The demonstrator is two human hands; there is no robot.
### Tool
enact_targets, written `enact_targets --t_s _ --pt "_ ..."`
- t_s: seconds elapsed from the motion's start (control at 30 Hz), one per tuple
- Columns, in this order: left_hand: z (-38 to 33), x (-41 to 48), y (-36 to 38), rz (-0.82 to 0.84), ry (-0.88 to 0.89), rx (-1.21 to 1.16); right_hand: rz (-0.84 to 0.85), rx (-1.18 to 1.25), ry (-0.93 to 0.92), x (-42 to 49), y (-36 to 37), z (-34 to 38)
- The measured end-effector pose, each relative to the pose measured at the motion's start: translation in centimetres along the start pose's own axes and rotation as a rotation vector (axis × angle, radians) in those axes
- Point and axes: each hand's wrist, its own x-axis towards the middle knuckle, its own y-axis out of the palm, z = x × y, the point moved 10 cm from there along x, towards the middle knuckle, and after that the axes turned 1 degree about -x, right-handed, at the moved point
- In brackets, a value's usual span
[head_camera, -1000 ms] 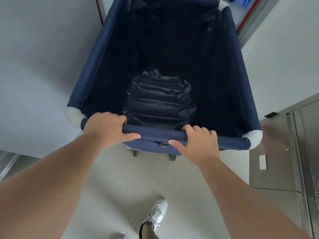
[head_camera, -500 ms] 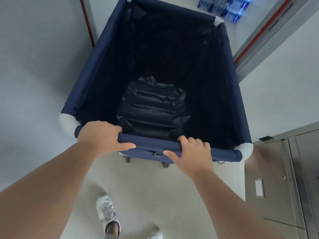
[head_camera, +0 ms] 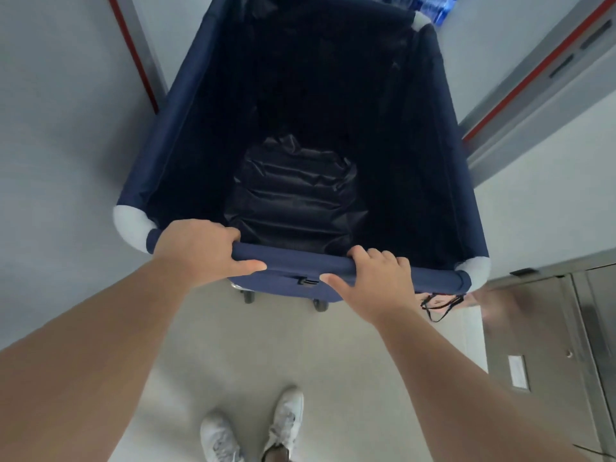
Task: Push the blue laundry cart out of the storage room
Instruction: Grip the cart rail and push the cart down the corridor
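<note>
The blue laundry cart (head_camera: 156,155) fills the middle of the view, a deep navy fabric bin with white corner caps and small castors under its near end. A crumpled black liner (head_camera: 293,201) lies at its bottom. My left hand (head_camera: 196,248) is wrapped around the near rim bar close to the left corner. My right hand (head_camera: 380,281) grips the same bar further right, thumb underneath. The cart's far end sits between the two sides of a red-edged door frame.
A white wall (head_camera: 60,161) runs close along the cart's left side. The door frame's right jamb (head_camera: 533,81) and a white wall stand on the right. A steel cabinet (head_camera: 540,345) is at lower right. Blue bottle packs (head_camera: 430,8) lie beyond the doorway. A black strap (head_camera: 440,305) dangles from the near right corner.
The cart has rolled forward into the doorway with both hands still on the bar. My feet have stepped forward; both white shoes now show below.
</note>
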Motion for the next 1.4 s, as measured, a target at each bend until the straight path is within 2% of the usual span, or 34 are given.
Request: enact_targets --t_s 0.67,1.0,1.4 --pt "7.8 22.4 -3.1 0.004 0.049 0.018 -0.122 0.033 0.032 22.0 -3.1 -0.2" --pt "13.1 35.7 -5.3 -0.057 0.148 0.037 -0.166 0.044 0.098 35.0 -4.3 0.5" --pt "17.5 50.3 -6.1 0.006 0.208 0.064 -0.197 0.036 0.148 48.7 -5.7 -0.1"
